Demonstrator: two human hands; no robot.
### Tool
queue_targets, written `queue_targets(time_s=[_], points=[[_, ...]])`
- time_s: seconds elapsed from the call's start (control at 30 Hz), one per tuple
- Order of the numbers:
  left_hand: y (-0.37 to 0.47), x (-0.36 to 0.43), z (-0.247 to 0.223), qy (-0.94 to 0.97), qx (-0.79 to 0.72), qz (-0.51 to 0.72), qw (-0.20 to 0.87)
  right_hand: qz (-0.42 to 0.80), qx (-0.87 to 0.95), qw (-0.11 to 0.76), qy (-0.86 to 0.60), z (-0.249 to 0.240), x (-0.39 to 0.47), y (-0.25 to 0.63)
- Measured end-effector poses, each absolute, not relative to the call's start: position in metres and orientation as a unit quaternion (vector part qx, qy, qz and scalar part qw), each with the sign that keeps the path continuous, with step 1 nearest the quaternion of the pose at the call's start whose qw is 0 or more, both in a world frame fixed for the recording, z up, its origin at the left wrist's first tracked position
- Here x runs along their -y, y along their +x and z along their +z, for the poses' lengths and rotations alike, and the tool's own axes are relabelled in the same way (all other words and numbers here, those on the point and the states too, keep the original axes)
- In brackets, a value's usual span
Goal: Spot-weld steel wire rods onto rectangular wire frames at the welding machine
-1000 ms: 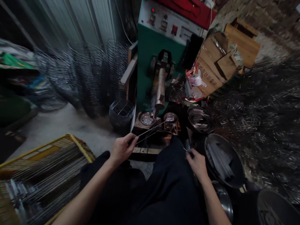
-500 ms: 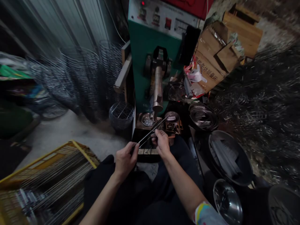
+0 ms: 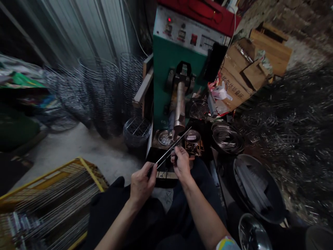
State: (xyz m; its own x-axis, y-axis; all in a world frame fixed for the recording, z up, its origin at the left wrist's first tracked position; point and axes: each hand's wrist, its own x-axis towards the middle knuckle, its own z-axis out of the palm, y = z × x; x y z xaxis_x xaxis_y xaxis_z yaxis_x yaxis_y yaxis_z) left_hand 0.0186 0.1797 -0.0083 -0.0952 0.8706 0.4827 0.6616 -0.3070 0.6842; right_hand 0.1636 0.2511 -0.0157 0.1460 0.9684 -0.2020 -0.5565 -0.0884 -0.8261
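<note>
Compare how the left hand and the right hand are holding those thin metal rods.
The left hand grips the near end of the metal rods, closed around them; the right hand pinches them farther along, fingertips up at the bundle. The left hand sits closer to the body and lower in view; the right hand is nearer the green machine. Both are bare and touch the same rods.

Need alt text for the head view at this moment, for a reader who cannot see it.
A seated person's left hand and right hand hold thin metal rods under the pressing arm of a green machine. Wire racks stand left; dark pans sit right.
</note>
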Motion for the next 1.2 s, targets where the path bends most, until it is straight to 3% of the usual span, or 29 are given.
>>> queue_targets(time_s=[0.37,0.77,1.2], points=[[0.0205,-0.1782,-0.0082,0.666,-0.572,0.474,0.065,0.615,0.221,0.633,-0.415,-0.0125,-0.2495,0.1597],[0.0148,-0.1752,-0.0044,0.645,-0.566,0.500,0.115,0.634,0.237,0.622,-0.394,-0.0122,-0.2502,0.1606],[0.0182,-0.1762,-0.0102,0.652,-0.564,0.499,0.091,0.625,0.248,0.623,-0.398,-0.0144,-0.2523,0.1625]])
